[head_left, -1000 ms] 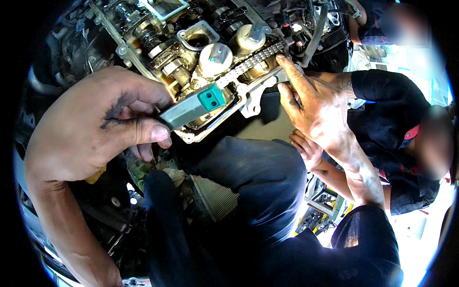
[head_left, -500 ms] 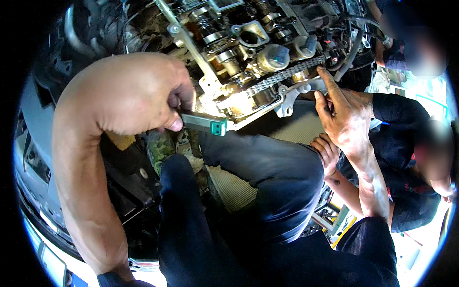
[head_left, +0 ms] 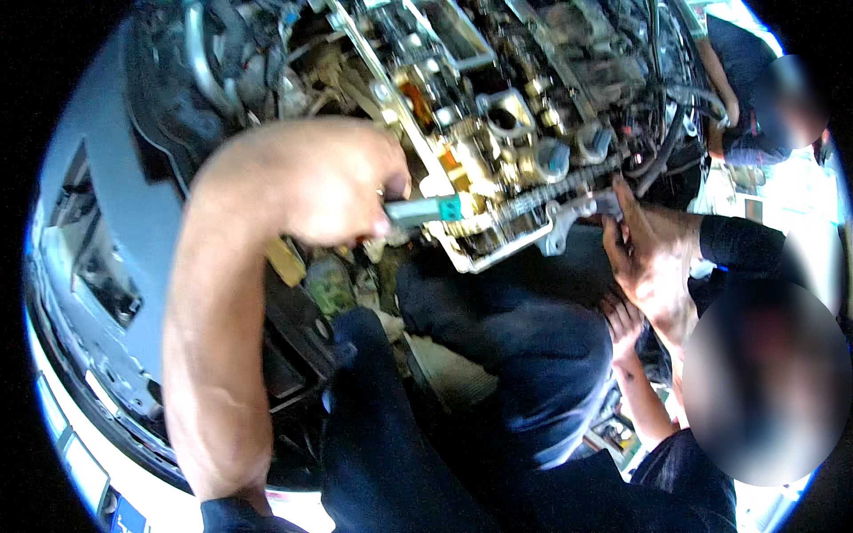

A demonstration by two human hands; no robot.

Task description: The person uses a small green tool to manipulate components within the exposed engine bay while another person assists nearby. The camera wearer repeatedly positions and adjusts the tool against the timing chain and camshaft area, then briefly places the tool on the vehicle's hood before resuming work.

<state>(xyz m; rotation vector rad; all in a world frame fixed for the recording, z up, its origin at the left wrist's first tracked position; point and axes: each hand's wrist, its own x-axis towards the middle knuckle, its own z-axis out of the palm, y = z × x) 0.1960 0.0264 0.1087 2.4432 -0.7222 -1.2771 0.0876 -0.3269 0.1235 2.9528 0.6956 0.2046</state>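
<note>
A left hand (head_left: 333,182) pinches a slim grey bar (head_left: 418,213), which juts out to the right of its fingertips at the near corner of an open engine (head_left: 462,151). The bar's long axis runs nearly level across the view, teal end (head_left: 451,209) pointing right toward a metal chain (head_left: 560,188). Beyond, the right hand (head_left: 653,253), index finger and thumb parted, hovers near the chain's far end.

The trousers (head_left: 551,355) are dark navy; the sleeves (head_left: 233,517) dark; the forearms (head_left: 218,355) bare.
</note>
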